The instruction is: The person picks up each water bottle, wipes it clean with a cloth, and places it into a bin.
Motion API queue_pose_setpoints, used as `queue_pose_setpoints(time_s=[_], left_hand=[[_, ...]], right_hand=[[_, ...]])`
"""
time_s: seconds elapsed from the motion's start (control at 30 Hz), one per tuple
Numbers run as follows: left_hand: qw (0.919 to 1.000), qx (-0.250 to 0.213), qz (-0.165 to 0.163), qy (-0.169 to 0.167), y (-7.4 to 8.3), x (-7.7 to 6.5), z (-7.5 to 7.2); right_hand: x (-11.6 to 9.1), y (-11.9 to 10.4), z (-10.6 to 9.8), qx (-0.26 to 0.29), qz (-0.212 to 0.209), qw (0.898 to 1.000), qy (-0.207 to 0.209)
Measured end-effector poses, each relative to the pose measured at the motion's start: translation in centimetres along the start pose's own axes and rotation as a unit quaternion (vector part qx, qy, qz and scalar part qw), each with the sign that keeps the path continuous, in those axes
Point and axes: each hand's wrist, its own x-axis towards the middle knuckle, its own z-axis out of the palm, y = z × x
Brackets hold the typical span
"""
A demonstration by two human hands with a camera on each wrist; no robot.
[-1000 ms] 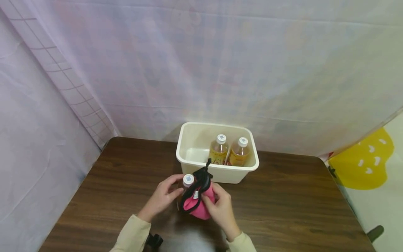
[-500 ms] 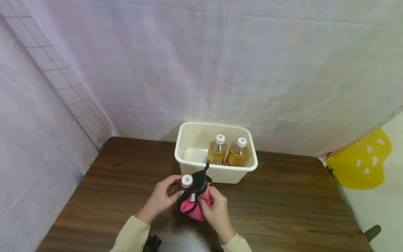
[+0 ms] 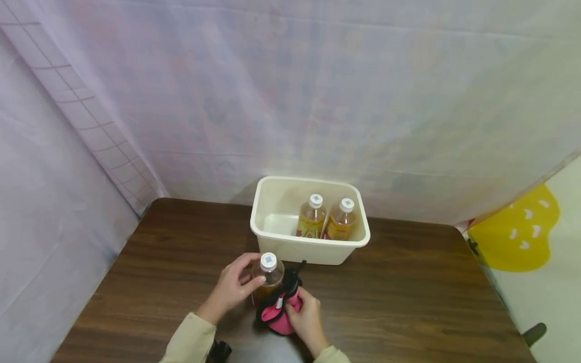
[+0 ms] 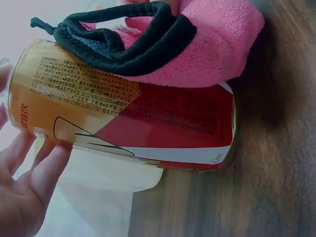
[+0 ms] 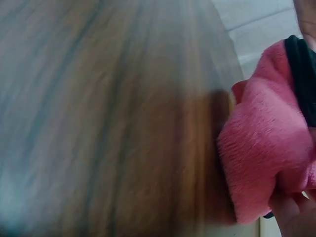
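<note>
My left hand [image 3: 231, 291] grips a drink bottle [image 3: 271, 277] with a white cap, thumb and fingers around its upper part. In the left wrist view the bottle's label [image 4: 173, 113] is gold and red with small print, and its base is close over the wooden table. My right hand [image 3: 308, 318] pinches a pink fleece pouch [image 3: 282, 326] with a black-trimmed mouth and a black cord loop. The pouch lies against the bottle's right side, its mouth gaping and showing a white tag. In the right wrist view, pink fleece [image 5: 261, 133] hides much of the right hand.
Just behind the hands stands a cream plastic bin [image 3: 299, 248]. Two similar bottles, one on the left [image 3: 311, 219] and one on the right [image 3: 341, 222], stand upright inside its right half. A small black object [image 3: 220, 350] sits by the left sleeve. Pale curtains hang behind the table.
My right hand has drawn the pouch down and toward me, uncovering more of the bottle's shoulder. The left hand keeps its hold on the bottle, nearly in place.
</note>
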Motion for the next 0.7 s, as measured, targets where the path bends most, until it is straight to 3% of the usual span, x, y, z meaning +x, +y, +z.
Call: queue_pose_setpoints(time_s=[0.2,0.43,0.7], left_hand=[[0.9999,-0.010,-0.006,0.007,-2.8,-0.1,0.5],[0.9998,-0.009,0.013,0.009,-3.1,0.1,0.6],[0.9998,-0.012,0.011,0.014,-3.1,0.0,0.5]], right_hand=[[0.3,-0.9,-0.5,-0.003,-0.017,1.000,0.004],[3.0,-4.6,-2.4,-0.016,-0.114,0.992,0.042],[4.0,-7.0,-2.9,-0.039,-0.118,0.992,0.033]])
